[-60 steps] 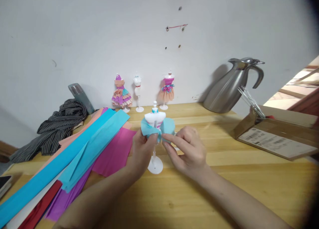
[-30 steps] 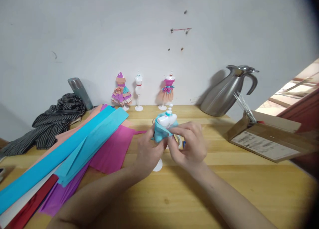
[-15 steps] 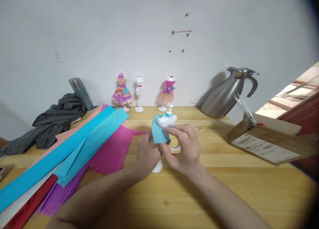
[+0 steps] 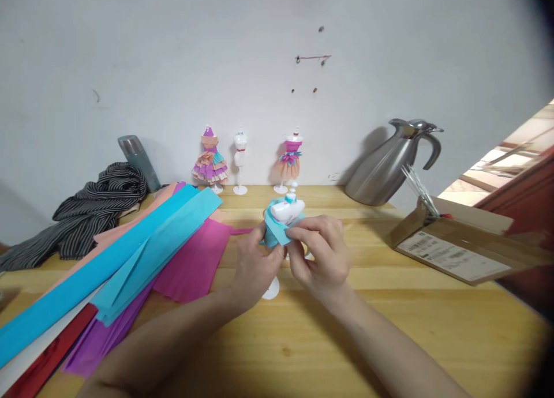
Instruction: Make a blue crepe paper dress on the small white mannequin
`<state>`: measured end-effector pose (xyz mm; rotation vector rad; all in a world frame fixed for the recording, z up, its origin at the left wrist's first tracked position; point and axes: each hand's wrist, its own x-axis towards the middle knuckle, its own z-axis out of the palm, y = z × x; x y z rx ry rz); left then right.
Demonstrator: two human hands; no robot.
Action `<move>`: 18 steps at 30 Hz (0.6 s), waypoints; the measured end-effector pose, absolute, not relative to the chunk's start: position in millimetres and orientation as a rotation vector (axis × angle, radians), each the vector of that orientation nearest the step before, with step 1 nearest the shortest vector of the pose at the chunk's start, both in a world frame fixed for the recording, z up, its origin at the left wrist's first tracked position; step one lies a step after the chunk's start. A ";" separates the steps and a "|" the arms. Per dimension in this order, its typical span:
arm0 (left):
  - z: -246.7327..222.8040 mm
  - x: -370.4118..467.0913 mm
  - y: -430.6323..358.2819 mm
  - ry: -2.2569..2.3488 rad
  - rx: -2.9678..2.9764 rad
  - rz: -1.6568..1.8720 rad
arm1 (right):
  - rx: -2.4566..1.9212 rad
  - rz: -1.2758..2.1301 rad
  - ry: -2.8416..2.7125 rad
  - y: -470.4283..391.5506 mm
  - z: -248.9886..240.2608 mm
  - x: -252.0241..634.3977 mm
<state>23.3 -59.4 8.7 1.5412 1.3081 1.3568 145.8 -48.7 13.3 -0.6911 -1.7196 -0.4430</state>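
Observation:
A small white dress-form mannequin [image 4: 286, 210] with a turquoise neck band leans between my hands above the table. Light blue crepe paper [image 4: 276, 232] wraps around its torso. My left hand [image 4: 258, 265] is closed around the mannequin's lower body and the paper's left side. With thumb and fingers together, my right hand [image 4: 322, 251] pinches the front edge of the paper. The mannequin's round white base [image 4: 272, 289] shows below my left hand; its stem is hidden by my hands. Behind my right fingers a white ring-like thing is mostly covered.
Crepe paper strips [image 4: 142, 259] in several colours cover the left of the table, near a striped cloth [image 4: 99, 202] and a flask [image 4: 138, 161]. Dressed mannequins [image 4: 210, 161] and a bare one [image 4: 240, 150] stand along the wall. A steel jug [image 4: 385, 167] and cardboard box [image 4: 454, 248] are right.
The light blue paper's front flap has been drawn across the torso and now lies closer around it. My right fingers have shifted onto its edge. The view has turned slightly.

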 end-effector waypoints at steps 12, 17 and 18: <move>6.5 24.4 -59.4 1.300 1.590 1.363 | -0.703 -0.450 -1.679 -47.1 15.5 148.0; 5.3 23.7 -58.2 1.364 1.562 1.335 | -0.690 -0.410 -1.774 -50.9 16.0 146.0; 3.8 23.2 -56.8 1.358 1.546 1.338 | -0.688 -0.397 -1.804 -52.4 16.3 146.1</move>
